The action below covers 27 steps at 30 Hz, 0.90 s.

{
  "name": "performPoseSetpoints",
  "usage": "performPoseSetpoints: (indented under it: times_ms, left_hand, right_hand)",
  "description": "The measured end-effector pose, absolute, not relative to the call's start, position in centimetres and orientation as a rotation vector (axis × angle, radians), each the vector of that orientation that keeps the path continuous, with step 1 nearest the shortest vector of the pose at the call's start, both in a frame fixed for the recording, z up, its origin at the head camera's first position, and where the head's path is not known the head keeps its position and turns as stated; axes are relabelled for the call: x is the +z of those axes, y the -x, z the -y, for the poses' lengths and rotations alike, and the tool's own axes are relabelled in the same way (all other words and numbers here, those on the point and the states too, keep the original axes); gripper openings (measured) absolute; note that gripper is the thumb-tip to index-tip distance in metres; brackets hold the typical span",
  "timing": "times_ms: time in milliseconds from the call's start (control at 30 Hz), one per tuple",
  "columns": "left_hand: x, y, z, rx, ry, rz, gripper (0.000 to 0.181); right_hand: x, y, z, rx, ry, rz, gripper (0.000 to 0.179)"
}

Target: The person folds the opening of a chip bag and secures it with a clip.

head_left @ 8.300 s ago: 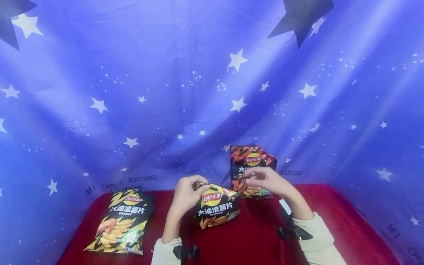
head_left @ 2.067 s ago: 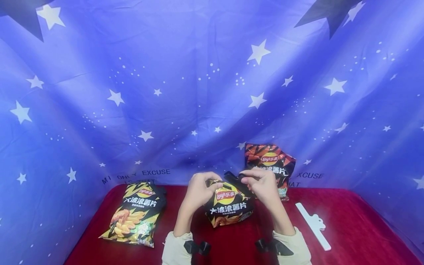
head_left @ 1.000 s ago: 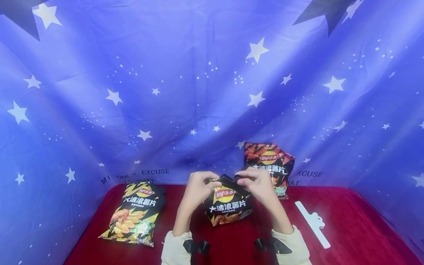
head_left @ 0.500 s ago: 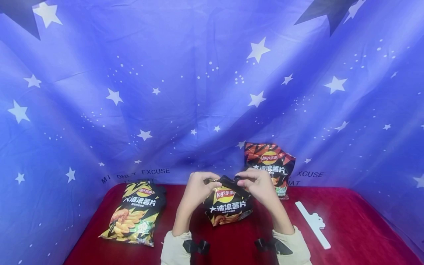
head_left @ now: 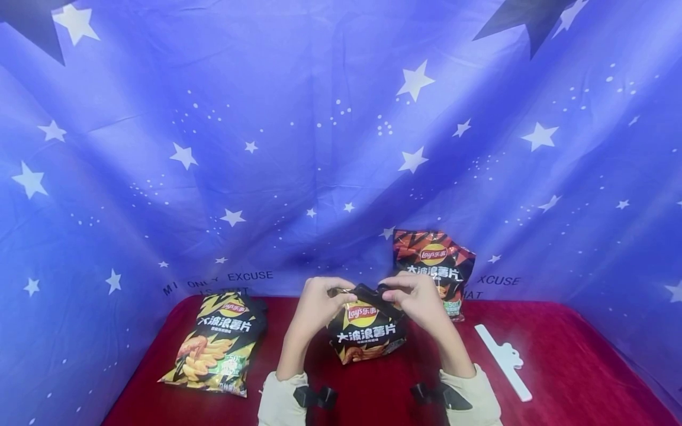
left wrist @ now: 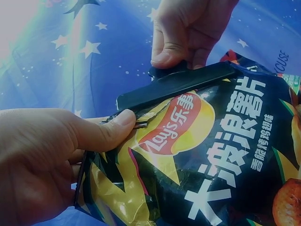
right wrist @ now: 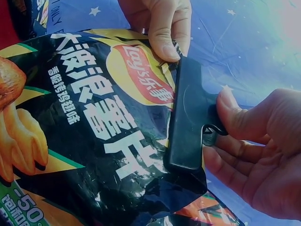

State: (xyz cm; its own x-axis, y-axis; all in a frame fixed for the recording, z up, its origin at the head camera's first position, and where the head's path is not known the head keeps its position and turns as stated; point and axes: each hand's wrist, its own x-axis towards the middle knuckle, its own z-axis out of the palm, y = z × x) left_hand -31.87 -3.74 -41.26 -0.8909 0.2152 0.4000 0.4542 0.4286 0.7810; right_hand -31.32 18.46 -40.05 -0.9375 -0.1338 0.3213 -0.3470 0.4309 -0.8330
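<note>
In the middle of the table is a black and yellow chip bag [head_left: 367, 336], its top folded over. My left hand [head_left: 318, 303] pinches the left end of that fold, thumb in front, as the left wrist view shows. A black bag clip [right wrist: 188, 113] lies along the folded edge, its long bar across the front of the bag. My right hand [head_left: 412, 296] pinches the clip's handle between thumb and fingers. In the left wrist view the clip's bar [left wrist: 174, 87] reaches close to the left thumb. The clip's rear bar is hidden behind the bag.
Another black and yellow chip bag [head_left: 208, 346] lies at the left of the red table [head_left: 575, 361]. Behind the right hand stands a red and black chip bag [head_left: 433, 248] against the starry blue curtain [head_left: 298, 148]. A white clip [head_left: 505, 364] lies to the right.
Earlier the right hand was empty near the red bag; later it brought the black clip to the fold. The clip then shifted left onto the bag's top. Over the last second both hands barely moved.
</note>
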Motion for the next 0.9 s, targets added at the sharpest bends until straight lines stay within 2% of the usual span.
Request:
performPoseSetpoints:
  times_ms: [900]
  left_hand:
    - [-41.4,32.05,4.52,-1.518,0.77,2.43,0.017]
  right_hand:
    - [-40.02,31.01,-18.31,1.329,-0.493,2.492,0.02]
